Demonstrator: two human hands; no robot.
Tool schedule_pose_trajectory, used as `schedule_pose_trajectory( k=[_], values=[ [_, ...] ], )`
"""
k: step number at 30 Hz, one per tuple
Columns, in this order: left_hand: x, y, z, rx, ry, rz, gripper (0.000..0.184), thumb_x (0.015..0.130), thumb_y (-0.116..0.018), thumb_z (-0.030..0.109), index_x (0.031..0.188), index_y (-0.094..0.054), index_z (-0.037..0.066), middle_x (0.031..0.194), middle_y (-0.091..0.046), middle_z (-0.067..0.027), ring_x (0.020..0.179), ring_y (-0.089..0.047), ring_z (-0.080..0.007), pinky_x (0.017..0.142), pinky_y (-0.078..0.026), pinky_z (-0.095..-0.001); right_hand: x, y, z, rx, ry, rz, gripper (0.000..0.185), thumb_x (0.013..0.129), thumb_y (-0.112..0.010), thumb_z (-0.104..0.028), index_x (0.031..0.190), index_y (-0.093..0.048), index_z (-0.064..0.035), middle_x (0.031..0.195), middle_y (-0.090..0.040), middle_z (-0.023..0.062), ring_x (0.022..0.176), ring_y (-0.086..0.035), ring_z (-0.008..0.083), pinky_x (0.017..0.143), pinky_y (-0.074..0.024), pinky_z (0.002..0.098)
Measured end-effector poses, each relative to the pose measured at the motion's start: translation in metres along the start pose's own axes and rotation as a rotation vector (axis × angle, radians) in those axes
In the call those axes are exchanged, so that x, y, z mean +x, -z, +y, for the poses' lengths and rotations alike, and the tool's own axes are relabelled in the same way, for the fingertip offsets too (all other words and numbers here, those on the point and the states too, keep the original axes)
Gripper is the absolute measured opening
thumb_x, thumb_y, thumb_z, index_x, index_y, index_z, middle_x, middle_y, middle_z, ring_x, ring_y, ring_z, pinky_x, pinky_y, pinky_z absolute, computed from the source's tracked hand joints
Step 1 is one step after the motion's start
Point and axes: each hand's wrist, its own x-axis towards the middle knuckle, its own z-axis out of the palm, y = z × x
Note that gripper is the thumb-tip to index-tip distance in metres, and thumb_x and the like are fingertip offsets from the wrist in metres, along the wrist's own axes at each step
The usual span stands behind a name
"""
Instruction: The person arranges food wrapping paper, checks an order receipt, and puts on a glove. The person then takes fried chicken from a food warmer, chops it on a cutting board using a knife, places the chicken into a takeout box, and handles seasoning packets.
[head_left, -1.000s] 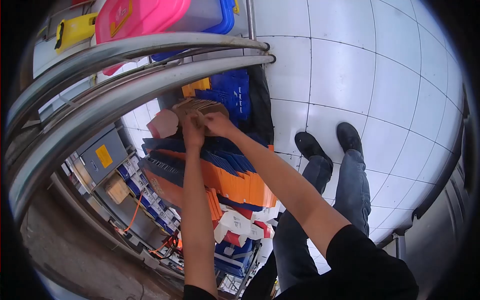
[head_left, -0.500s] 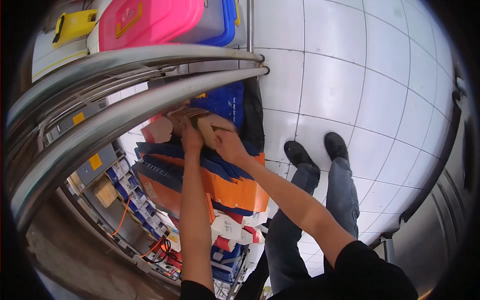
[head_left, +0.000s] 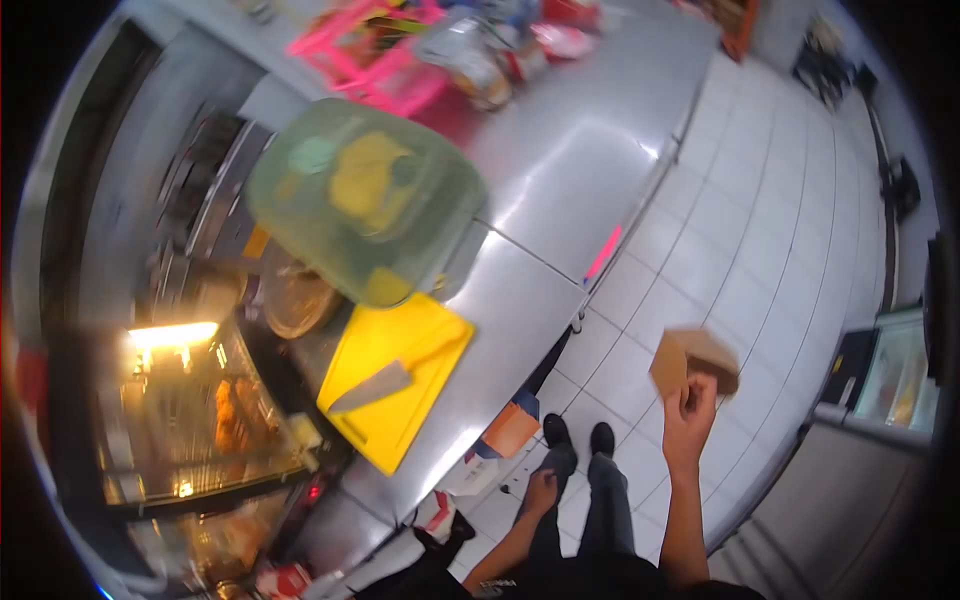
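My right hand [head_left: 690, 398] is closed on the near edge of a small brown cardboard box [head_left: 682, 352], thumb and fingers pinching it. The box is held out above the tiled floor, and its shaded inside faces partly my way. Lower down, my left hand [head_left: 541, 491] hangs near my leg, beside the counter's front. It is small and blurred, so how its fingers are set is unclear.
Along the steel counter [head_left: 540, 215] lie a yellow cutting board [head_left: 427, 410] with a knife [head_left: 375, 388], a greenish lidded tub [head_left: 300, 185] and a pink basket [head_left: 385, 85]. A lit glass food cabinet [head_left: 170, 400] stands at left. Folded orange cartons [head_left: 510, 430] show below the counter.
Both hands have left the stacked cartons below the counter. My right hand now holds the brown box out to the right; my left hand is lowered. My view has risen over the countertop.
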Motion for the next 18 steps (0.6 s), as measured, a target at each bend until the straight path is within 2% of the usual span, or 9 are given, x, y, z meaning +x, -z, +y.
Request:
schedule_pose_trajectory(
  k=[3,7,10,11,12,13,15,17,18],
  values=[
    [-0.080,0.023,-0.005,-0.094,0.139,-0.160,0.034,0.088,-0.060,0.030,0.108,-0.064,0.002,0.102,-0.068,-0.0187,0.098,-0.065,-0.0316,0.085,-0.050,-0.0404,0.023,-0.024,-0.123,-0.273,0.449,-0.158,0.014,0.090,-0.054,0.000,0.103,-0.056,-0.0010,0.090,-0.062,0.0139,0.083,-0.061,0.0279,0.081,-0.0482,0.0335],
    [-0.106,0.092,-0.006,-0.028,-0.040,-0.253,0.037,0.088,-0.059,0.036,0.107,-0.065,0.006,0.105,-0.067,-0.0157,0.100,-0.064,-0.0316,0.090,-0.049,-0.0410,0.074,-0.089,-0.177,-0.577,0.812,-0.384,0.017,0.087,-0.053,0.001,0.103,-0.059,-0.0018,0.097,-0.064,0.0203,0.089,-0.061,0.0393,0.079,-0.0484,0.0439],
    [-0.114,0.120,-0.040,-0.114,0.043,0.072,0.038,0.090,-0.055,0.038,0.102,-0.066,0.004,0.107,-0.066,-0.0171,0.100,-0.063,-0.0317,0.092,-0.047,-0.0428,0.154,-0.158,-0.136,-0.690,1.077,-0.501,0.022,0.080,-0.052,0.004,0.101,-0.058,-0.0017,0.096,-0.064,0.0217,0.092,-0.060,0.0422,0.080,-0.0475,0.0481],
    [-0.113,0.115,-0.072,-0.139,-0.153,0.290,0.030,0.092,-0.053,0.029,0.100,-0.065,0.003,0.100,-0.067,-0.0161,0.092,-0.065,-0.0288,0.085,-0.049,-0.0401,0.164,-0.172,-0.142,-0.837,0.989,-0.569,0.022,0.080,-0.053,0.003,0.100,-0.058,-0.0021,0.095,-0.064,0.0213,0.091,-0.060,0.0416,0.080,-0.0469,0.0493],
    [-0.127,0.130,-0.061,-0.580,0.145,0.296,0.021,0.091,-0.053,0.017,0.098,-0.064,0.001,0.089,-0.067,-0.0131,0.080,-0.065,-0.0230,0.075,-0.051,-0.0358,0.175,-0.188,-0.148,-0.984,0.896,-0.633,0.022,0.079,-0.054,0.002,0.100,-0.058,-0.0026,0.094,-0.064,0.0209,0.090,-0.060,0.0410,0.081,-0.0463,0.0505],
    [-0.146,0.138,-0.049,-0.647,0.111,0.520,0.016,0.088,-0.054,0.011,0.096,-0.062,0.000,0.081,-0.066,-0.0095,0.072,-0.063,-0.0163,0.066,-0.050,-0.0306,0.188,-0.203,-0.140,-1.012,0.877,-0.544,0.023,0.079,-0.056,0.000,0.102,-0.058,-0.0034,0.097,-0.064,0.0209,0.093,-0.060,0.0397,0.083,-0.0457,0.0508],
    [-0.188,0.139,-0.013,-1.028,0.121,0.707,0.019,0.091,-0.055,0.016,0.099,-0.060,0.001,0.090,-0.066,-0.0107,0.076,-0.063,-0.0156,0.059,-0.047,-0.0271,0.194,-0.202,-0.141,-0.921,0.969,-0.298,0.026,0.079,-0.060,-0.004,0.105,-0.059,-0.0046,0.102,-0.064,0.0205,0.098,-0.060,0.0371,0.085,-0.0447,0.0506],
    [-0.212,0.109,0.008,-1.119,0.380,0.776,0.020,0.092,-0.054,0.019,0.100,-0.060,0.001,0.093,-0.066,-0.0114,0.077,-0.064,-0.0166,0.059,-0.047,-0.0272,0.150,-0.198,-0.168,-0.648,1.162,-0.001,0.029,0.080,-0.061,-0.006,0.108,-0.060,-0.0052,0.105,-0.063,0.0196,0.101,-0.060,0.0347,0.088,-0.0441,0.0496],
    [-0.227,0.088,0.015,-1.161,0.523,0.810,0.021,0.092,-0.054,0.020,0.100,-0.060,0.002,0.094,-0.066,-0.0117,0.078,-0.064,-0.0171,0.060,-0.047,-0.0273,0.129,-0.193,-0.174,-0.549,1.113,-0.128,0.028,0.081,-0.062,-0.008,0.109,-0.060,-0.0053,0.106,-0.062,0.0190,0.102,-0.059,0.0345,0.089,-0.0436,0.0487]
  ],
)
